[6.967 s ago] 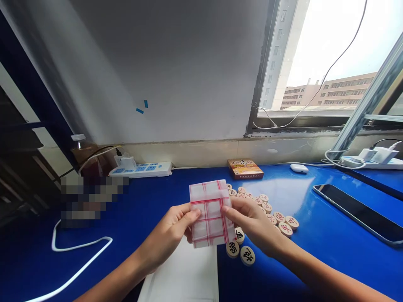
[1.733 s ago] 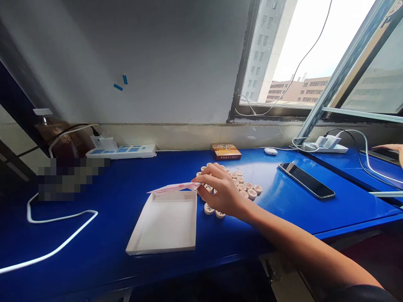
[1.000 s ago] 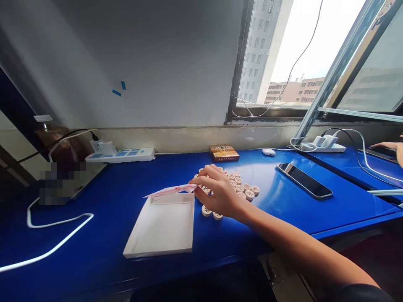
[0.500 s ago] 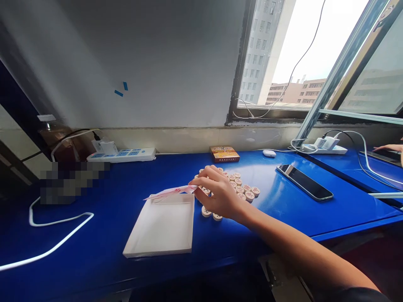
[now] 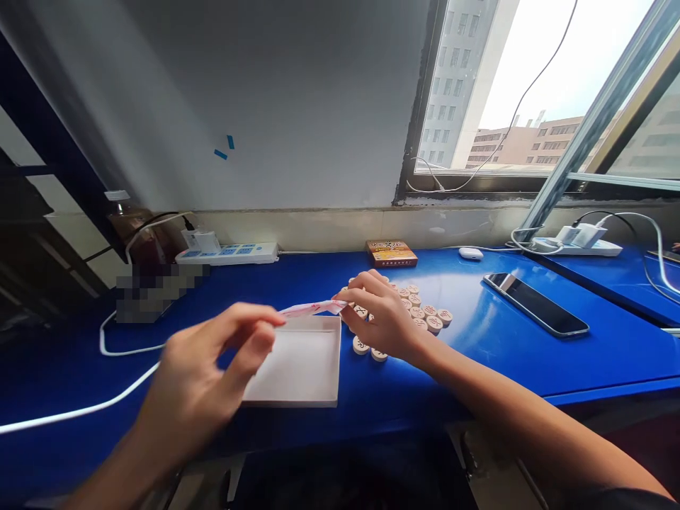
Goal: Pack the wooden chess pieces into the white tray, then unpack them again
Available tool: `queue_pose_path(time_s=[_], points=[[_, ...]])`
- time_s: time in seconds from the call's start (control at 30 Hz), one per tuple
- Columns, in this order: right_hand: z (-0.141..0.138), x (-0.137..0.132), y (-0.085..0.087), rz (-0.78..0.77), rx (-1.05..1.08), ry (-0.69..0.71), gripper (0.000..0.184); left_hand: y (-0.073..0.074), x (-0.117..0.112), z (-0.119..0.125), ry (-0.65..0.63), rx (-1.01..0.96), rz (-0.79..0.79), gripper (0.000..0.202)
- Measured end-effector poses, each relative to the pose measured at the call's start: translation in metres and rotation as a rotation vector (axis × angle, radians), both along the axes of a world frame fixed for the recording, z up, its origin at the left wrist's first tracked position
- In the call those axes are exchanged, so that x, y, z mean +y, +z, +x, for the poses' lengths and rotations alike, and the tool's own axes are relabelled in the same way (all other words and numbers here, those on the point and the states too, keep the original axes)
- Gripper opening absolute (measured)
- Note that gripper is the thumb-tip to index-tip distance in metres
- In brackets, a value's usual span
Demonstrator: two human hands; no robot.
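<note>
A thin, folded white sheet with red print is held above the back edge of a shallow white open box. My right hand pinches its right end between thumb and fingers. At the left end is my left hand, slightly blurred, with thumb and forefinger closed around the sheet's tip. Several round wooden Chinese chess pieces with red or black characters lie on the blue table beside the box, partly hidden behind my right hand.
A small brown printed box stands near the wall. To the right lie a black phone and a white earbud case. Power strips with cables sit at the back, left and right. A bottle stands at the left.
My left hand has come in from the lower left and reached the sheet's left end. My right hand keeps its hold on the right end. The view has shifted slightly left.
</note>
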State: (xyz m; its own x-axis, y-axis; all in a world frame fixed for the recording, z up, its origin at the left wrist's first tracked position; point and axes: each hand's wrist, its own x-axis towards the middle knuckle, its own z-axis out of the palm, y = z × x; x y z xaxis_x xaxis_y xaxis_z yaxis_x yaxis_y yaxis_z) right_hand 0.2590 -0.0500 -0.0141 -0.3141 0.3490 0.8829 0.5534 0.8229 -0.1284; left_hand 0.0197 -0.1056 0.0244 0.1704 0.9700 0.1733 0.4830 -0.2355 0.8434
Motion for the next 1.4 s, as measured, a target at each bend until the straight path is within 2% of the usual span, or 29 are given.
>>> queue_pose_path(time_s=[0.07,0.13,0.23,0.3,0.4,0.5,0.6,0.67,0.87,1.0,1.13,1.4], points=[[-0.002,-0.002,-0.002,0.018,0.008,-0.013,0.012,0.007,0.029,0.01,-0.082,-0.066,-0.118,0.063],[-0.005,-0.005,-0.004,0.043,0.03,-0.031,0.012,0.009,0.055,0.016,-0.165,-0.221,-0.368,0.079],[-0.01,-0.008,-0.008,0.09,-0.001,-0.02,0.014,0.006,0.077,0.019,-0.2,-0.382,-0.632,0.076],[-0.012,-0.009,-0.01,0.114,-0.071,0.002,0.016,0.002,0.08,0.02,-0.245,-0.413,-0.711,0.067],[-0.013,-0.008,-0.014,0.054,-0.155,0.022,0.016,-0.003,0.079,0.016,-0.29,-0.305,-0.614,0.045],[-0.011,-0.006,-0.016,-0.072,-0.202,0.02,0.016,-0.007,0.077,0.008,-0.341,-0.044,-0.462,0.028],[-0.01,-0.007,-0.015,-0.131,-0.221,0.025,0.015,-0.01,0.076,0.002,-0.359,0.18,-0.347,0.03],[-0.01,-0.008,-0.013,-0.145,-0.241,0.04,0.014,-0.012,0.073,0.004,-0.341,0.246,-0.271,0.031],[-0.009,-0.008,-0.01,-0.158,-0.274,0.019,0.016,-0.015,0.062,0.017,-0.209,0.479,-0.05,0.031],[-0.006,-0.005,-0.01,-0.195,-0.315,0.01,0.022,-0.014,0.062,0.015,-0.134,0.6,0.043,0.033],[-0.004,-0.005,-0.008,-0.227,-0.316,0.016,0.018,-0.013,0.064,0.009,-0.054,0.706,0.093,0.033],[-0.005,-0.006,-0.009,-0.249,-0.323,0.033,0.015,-0.015,0.063,0.01,-0.021,0.829,0.076,0.032]])
